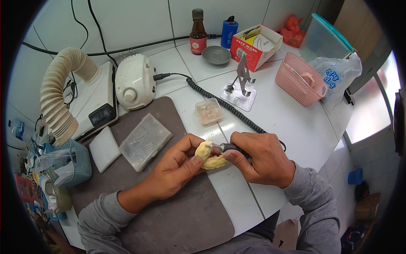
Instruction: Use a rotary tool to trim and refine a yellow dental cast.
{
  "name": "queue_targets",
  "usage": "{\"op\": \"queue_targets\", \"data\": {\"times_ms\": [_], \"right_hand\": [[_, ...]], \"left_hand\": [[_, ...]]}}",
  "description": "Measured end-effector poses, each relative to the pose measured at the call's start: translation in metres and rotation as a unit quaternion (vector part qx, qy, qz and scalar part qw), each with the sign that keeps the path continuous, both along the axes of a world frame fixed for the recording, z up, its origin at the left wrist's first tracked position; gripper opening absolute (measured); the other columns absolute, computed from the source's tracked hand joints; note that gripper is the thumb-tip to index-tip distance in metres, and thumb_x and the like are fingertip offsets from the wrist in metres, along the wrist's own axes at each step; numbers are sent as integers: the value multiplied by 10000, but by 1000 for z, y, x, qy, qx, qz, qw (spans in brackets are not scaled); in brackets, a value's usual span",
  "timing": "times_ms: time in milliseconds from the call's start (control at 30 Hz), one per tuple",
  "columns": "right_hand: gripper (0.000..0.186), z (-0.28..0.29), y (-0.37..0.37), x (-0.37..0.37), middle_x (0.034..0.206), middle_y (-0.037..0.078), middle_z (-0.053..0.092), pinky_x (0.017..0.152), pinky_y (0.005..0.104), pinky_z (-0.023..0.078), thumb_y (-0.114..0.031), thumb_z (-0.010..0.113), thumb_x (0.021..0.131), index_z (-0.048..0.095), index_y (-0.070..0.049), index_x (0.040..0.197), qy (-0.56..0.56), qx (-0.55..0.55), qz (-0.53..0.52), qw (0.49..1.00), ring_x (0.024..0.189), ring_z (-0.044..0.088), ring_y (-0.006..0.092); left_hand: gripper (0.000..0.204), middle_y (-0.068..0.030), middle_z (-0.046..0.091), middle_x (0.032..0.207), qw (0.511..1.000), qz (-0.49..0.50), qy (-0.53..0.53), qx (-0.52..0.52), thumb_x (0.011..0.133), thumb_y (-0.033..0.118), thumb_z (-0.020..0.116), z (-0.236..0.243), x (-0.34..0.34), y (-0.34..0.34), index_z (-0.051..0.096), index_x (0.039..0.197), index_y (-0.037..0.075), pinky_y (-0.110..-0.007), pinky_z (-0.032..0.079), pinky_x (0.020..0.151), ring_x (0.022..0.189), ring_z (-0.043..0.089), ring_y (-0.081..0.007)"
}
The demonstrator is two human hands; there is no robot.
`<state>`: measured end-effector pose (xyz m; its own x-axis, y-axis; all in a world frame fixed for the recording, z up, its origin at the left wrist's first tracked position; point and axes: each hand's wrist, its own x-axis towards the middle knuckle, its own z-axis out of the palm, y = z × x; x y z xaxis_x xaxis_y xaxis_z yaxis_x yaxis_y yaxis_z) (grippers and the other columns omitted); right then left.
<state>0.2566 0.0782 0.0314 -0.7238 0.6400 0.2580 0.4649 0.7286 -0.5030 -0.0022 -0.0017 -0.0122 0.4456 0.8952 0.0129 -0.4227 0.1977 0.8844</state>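
- From my remote view, the pale-yellow, curved, moulded piece is held up between both hands, above the edge of the grey-brown rectangular mat on the white tiled worktop.
- Left hand: grip pinching the piece, thumb on the near side, fingers behind it.
- Right hand: grip wrapped round the slim black handpiece with a metal collar.
- Key relation: the piece lies just left of the right grip. The handpiece's long axis runs roughly sideways, its thin tip pointing left at the upper part of the curve. Touching or just short, I cannot tell.
- Both hands are close in; the left is nearer, being on the piece itself.
- Tightest spot, in my judgement: left fingers sit right by the tip. The right thumb is near the piece's right end.
- Coiled black cord passes beyond the hands to the white rounded control box.
- Beyond the hands: small clear square tub of pale bits. Left of them: flat translucent plastic case.
- Nothing I see stands between handpiece and piece.
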Motion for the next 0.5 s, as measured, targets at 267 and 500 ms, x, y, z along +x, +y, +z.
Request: {"op": "queue_targets", "data": {"times_ms": [267,500], "right_hand": [[397,2,0,0,722,134,619,552,477,462,-395,679,1096,614,-48,914,-2,-1,5,1000,587,617,376],[377,-2,1,0,726,132,618,550,474,466,-383,691,1090,623,-48,932,6,3,-6,1000,588,618,374]], "left_hand": [[371,-111,594,1505,1000,-4,0,-5,1207,245,517,2,-1,0,485,1481,-2,-369,451,1213,1416,567,-172],[382,-103,596,1494,1000,-2,16,5,1208,262,517,3,0,0,485,1486,2,-366,452,1207,1404,569,-168]]}}
